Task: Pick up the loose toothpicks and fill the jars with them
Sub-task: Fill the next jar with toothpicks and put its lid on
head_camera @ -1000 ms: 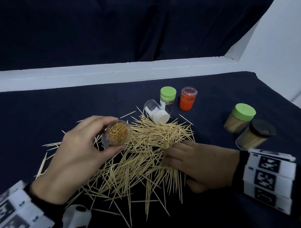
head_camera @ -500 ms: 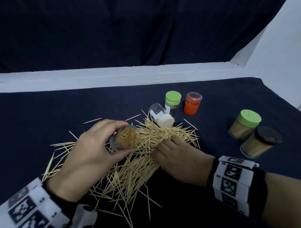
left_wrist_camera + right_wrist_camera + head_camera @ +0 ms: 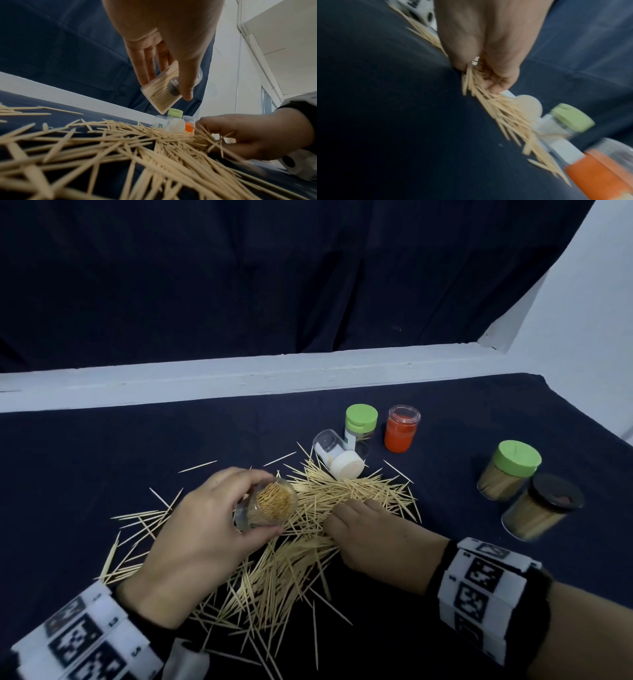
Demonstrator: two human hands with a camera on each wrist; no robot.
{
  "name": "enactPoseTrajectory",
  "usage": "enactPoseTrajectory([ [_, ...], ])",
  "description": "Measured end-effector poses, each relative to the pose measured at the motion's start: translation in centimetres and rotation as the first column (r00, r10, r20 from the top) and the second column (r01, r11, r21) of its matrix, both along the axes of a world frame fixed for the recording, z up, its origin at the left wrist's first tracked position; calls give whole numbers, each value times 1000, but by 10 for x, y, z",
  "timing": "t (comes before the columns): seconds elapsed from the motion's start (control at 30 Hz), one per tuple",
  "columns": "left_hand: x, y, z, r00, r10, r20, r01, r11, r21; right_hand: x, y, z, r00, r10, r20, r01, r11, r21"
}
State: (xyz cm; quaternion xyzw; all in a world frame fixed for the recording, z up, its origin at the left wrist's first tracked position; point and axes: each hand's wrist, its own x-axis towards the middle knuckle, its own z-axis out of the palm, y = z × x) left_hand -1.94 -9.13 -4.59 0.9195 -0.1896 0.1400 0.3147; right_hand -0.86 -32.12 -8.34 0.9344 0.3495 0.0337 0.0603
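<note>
Left hand [image 3: 202, 546] grips open jar [image 3: 272, 505], nearly full, mouth tilted toward right hand [image 3: 373, 537]; right hand just beside, fingers curled round bunch from toothpick pile [image 3: 301, 546] on cloth

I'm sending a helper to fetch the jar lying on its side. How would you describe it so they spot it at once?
Start at the toothpick pile mid-table and look to its far edge. There, in front of the green-lidded jar and left of the orange jar, lies the tipped jar. It alone lies on its side: clear, nearly empty, with a white cap.
</note>
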Motion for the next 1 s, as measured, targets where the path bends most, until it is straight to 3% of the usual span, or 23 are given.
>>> enactPoseTrajectory([
  [0.13,1,-1,1,999,9,-32,-8,1000,21,2,-7,23,980,-81,-185,86,996,21],
  [0.33,1,-6,2,997,29,-74,-27,999,31,13,-11,42,913,-152,-379,273,917,290],
  [0.57,1,-8,4,994,43,-95,-40,999,37,17,1,54,903,-121,-412,315,840,442],
  [0.8,2,-9,4,989,75,-127,-69,996,50,9,13,65,936,-79,-344,213,904,370],
  [1.0,3,-9,3,990,81,-112,-73,994,76,3,20,70,951,-121,-284,160,980,118],
])
